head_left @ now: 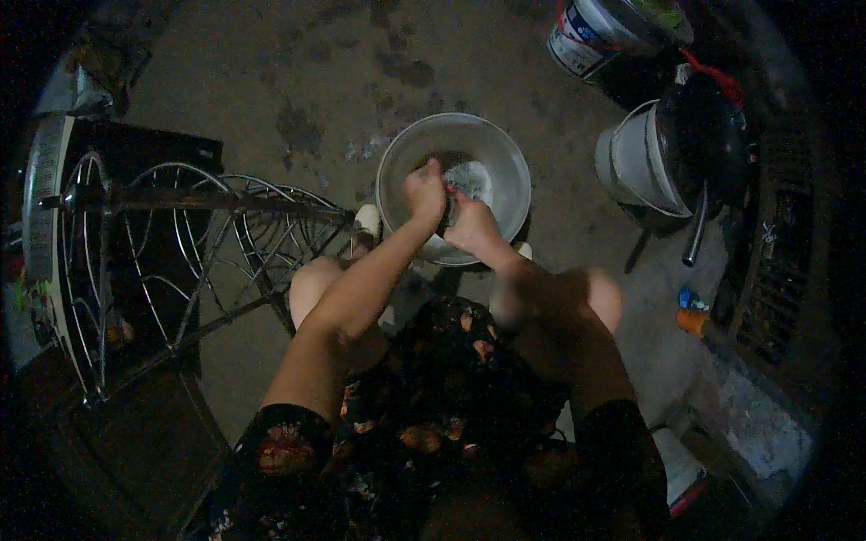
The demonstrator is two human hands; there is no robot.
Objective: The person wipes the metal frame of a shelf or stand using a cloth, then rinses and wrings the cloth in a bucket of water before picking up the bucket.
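Observation:
A pale round basin (pixel 515 185) stands on the floor between my feet. Both my hands are over its middle, close together with fingers curled in. My left hand (pixel 426 191) is closed, knuckles toward the far side. My right hand (pixel 473 223) meets it from the right, its fingers pinched near a small dark thing; the dim light hides what this is. Beyond the right hand, a whitish, speckled patch (pixel 474 178) shows on the basin's bottom. A dark brownish area lies beside it, partly behind my hands.
A metal wire rack (pixel 194 203) stands close on my left. To the right are a white bucket (pixel 636 158), a black pan (pixel 708 135) with a metal handle, and a large printed bucket (pixel 586 41). An orange-and-blue item (pixel 693 314) sits near a dark slatted frame (pixel 778 243).

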